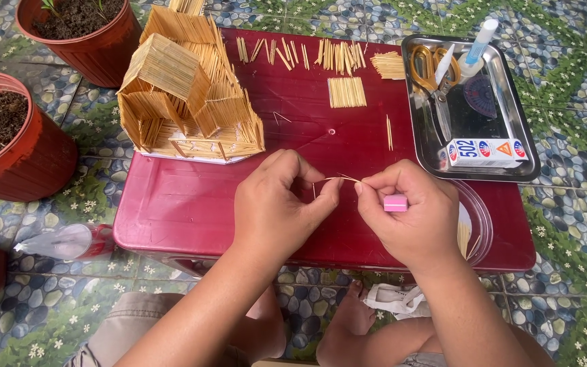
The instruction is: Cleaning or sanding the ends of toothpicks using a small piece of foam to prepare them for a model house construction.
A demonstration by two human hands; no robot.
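Wooden toothpick, thin and pale point(331, 179), is pinched at its two ends between the left hand point(276, 207) and the right hand point(409, 214), just above the dark red plastic counter point(171, 204). Both hands are nearly closed, thumb and forefinger tips pressed on the stick; the right hand also holds a small pink block point(395, 202) against its fingers, possibly a sanding pad, though the view is too small to tell.

Work done, as judged from the layout: a miniature house of glued toothpicks point(188, 88) stands at the counter's far left, with walls and roof largely built. Left to use: cut sticks in loose rows point(307, 53) along the far edge, a flat square panel of joined sticks point(346, 92), and one single stick point(388, 132) near the metal tray point(521, 136).

That rectangular steel tray holds yellow-handled scissors point(429, 68), a white glue bottle with blue cap point(478, 47) and a small white carton point(485, 153). Two terracotta-coloured plastic pots of soil point(28, 156) sit on the tiled floor point(565, 81).
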